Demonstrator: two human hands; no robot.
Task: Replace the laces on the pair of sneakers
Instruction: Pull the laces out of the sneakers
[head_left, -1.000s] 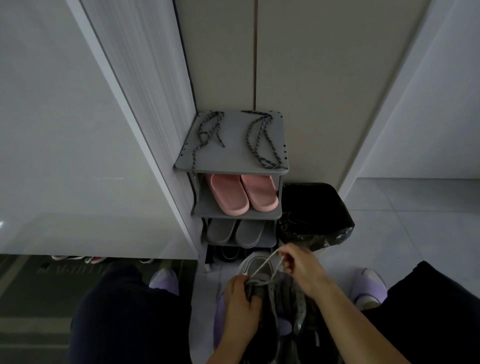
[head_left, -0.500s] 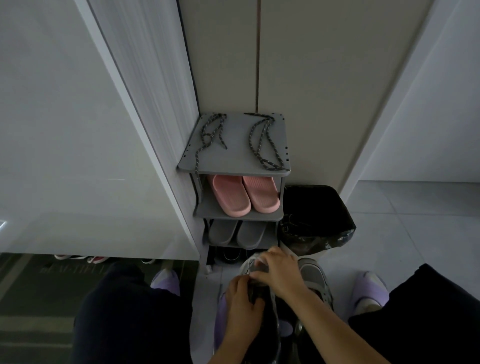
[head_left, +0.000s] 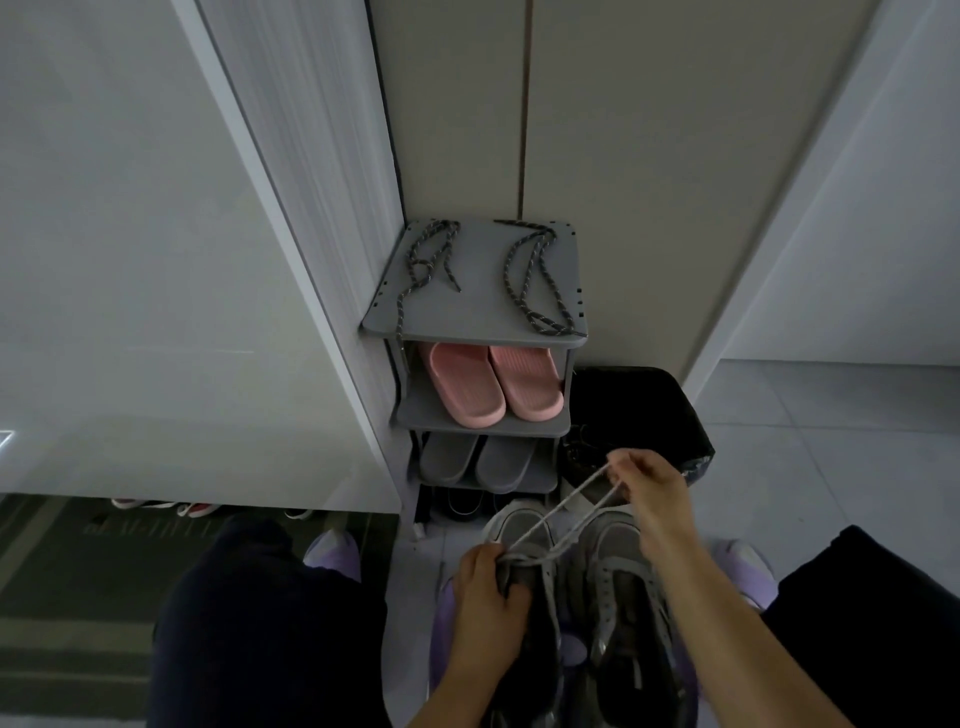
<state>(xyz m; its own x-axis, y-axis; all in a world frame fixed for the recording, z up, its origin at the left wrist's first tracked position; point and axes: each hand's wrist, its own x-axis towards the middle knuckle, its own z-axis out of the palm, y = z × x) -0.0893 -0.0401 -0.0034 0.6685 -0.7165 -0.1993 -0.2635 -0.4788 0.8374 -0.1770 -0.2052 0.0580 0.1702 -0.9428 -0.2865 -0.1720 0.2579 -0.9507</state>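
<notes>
- Closest to us, two knees in dark trousers (head_left: 270, 623) frame the bottom of the view, and both forearms reach forward between them.
- Our left hand (head_left: 485, 597) is clenched on the left-side sneaker (head_left: 519, 525). Its fingers curl into the opening at the tongue, and the toe points away from us.
- The right-side sneaker (head_left: 623, 597) lies just beside it, also toe away. We see pale lacing along its eyelets.
- Both sneakers sit on something purple (head_left: 444, 613); we cannot tell what it is.
- On the floor to either side we see feet in lilac slippers (head_left: 332, 551).
- Our right hand (head_left: 647, 488) is raised beyond the sneakers' toes and pinches a pale lace (head_left: 571, 501) between thumb and fingertips. Two taut strands run from the pinch down to the top of the left-side sneaker, crossing near our left fingers.
- Behind that hand a black bag (head_left: 639, 410) stands just beside the shoe rack (head_left: 467, 325).
- The grey rack fills the corner against the wall. We cannot make out the dark shoes on its lowest tier.
- Grey slippers (head_left: 478, 460) sit on the next tier, with pink slippers (head_left: 488, 384) above them.
- Farthest off, two dark speckled laces (head_left: 535, 280) lie loose on the top shelf, one at each side and apart. One end of the left one hangs over the front edge.
</notes>
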